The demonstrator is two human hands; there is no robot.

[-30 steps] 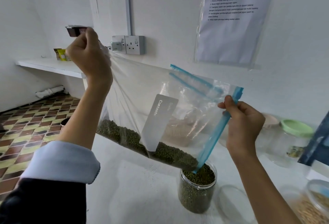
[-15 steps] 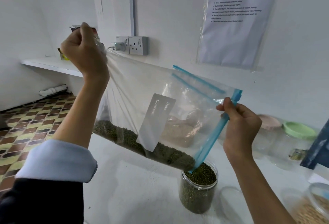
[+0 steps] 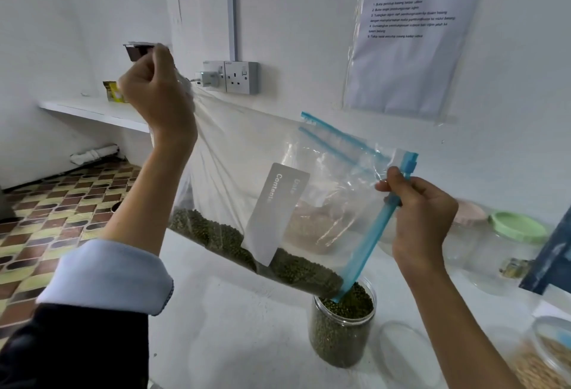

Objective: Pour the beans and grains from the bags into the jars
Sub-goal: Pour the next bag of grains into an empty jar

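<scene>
A person tips a clear plastic zip bag with a blue seal strip (image 3: 278, 203) over a clear round plastic jar (image 3: 341, 326) on a white tabletop (image 3: 234, 342), feeding small green beans (image 3: 222, 234) from the bag's lowest corner into the jar's open mouth. The left hand (image 3: 156, 91), fingers curled into a fist, grips the bag's closed bottom corner and holds it high; the right hand (image 3: 423, 212) pinches the blue seal strip at the mouth, steering the low corner just inside the jar rim. The jar looks nearly full to the brim, while a long band of beans lies along the bag's lower edge, so this pour appears well advanced but unfinished. A clear round lid (image 3: 408, 354) lies on the tabletop just beside the jar, and a second clear jar holding pale grain (image 3: 550, 354) shows at the right edge with its mouth apparently open. Behind the bag, another clear bag of pale grain (image 3: 315, 228) waits, suggesting more pouring to come. Farther back stand a clear jar with a green lid (image 3: 509, 240) and one with a pink lid (image 3: 469, 212). Beyond, a white wall carries a double power socket (image 3: 234, 76) and a sheet of printed instructions in a plastic sleeve (image 3: 411, 39), with a white shelf (image 3: 92, 110) and patterned brown and yellow floor tiles (image 3: 55, 203) to the left
</scene>
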